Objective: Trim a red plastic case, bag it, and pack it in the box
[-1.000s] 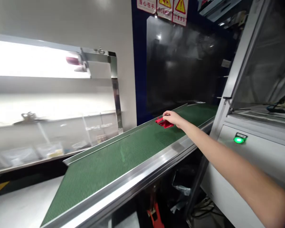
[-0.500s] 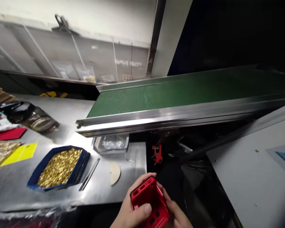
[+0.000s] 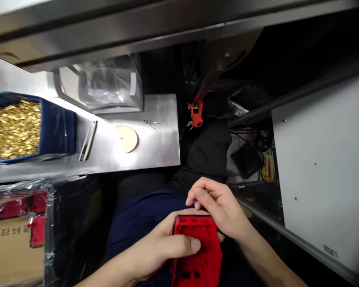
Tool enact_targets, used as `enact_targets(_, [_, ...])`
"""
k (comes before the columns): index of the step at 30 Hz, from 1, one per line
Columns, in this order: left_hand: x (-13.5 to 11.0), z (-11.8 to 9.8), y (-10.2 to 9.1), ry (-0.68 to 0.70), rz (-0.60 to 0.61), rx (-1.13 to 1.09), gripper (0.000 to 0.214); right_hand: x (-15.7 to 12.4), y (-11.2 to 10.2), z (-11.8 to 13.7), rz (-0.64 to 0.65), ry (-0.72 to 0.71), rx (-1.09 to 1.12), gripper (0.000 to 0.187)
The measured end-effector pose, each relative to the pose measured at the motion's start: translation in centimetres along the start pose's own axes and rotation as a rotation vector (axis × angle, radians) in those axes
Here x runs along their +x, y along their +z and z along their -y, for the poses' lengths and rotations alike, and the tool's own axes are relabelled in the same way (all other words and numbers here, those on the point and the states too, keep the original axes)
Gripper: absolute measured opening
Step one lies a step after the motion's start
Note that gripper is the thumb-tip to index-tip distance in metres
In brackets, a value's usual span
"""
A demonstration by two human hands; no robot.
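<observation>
A hollow red plastic housing with a black rim along its edge lies in my left hand. My left thumb presses on its inner face, and the fingers wrap underneath. Slots line its top end, and small dark openings show near the bottom of the picture. Over its upper right corner is my right hand, thumb and fingers curled together. Whether anything small sits between those fingers is hidden. The housing is above my lap, below the edge of the metal table.
At left stands a blue bin of small brass-coloured parts. A utility knife, a beige disc and a clear-bagged tray are on the table. The conveyor frame crosses above. A lined box holds red parts.
The view has tilted downward, so the green belt is out of sight. My right hand has moved from the housing's side to above its upper corner. My left hand keeps its hold.
</observation>
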State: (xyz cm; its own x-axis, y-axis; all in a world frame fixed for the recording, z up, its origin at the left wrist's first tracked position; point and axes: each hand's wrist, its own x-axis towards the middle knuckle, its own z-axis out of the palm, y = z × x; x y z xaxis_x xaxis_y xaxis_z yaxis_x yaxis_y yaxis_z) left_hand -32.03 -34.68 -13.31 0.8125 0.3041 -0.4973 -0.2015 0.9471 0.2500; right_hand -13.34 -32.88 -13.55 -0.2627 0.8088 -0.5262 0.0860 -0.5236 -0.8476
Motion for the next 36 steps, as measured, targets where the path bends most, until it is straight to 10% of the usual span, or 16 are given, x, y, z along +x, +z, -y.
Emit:
enact_targets(16, [0.7, 0.8, -0.8, -0.081, -0.060, -0.052, 0.039, -1.2, 1.3, -2.5, -0.265, -0.103, 0.085, 0.045])
enact_targets(36, [0.9, 0.4, -0.8, -0.114, -0.128, -0.138, 0.031, -1.0, 1.1, -2.9, -0.224, -0.114, 0.131, 0.041])
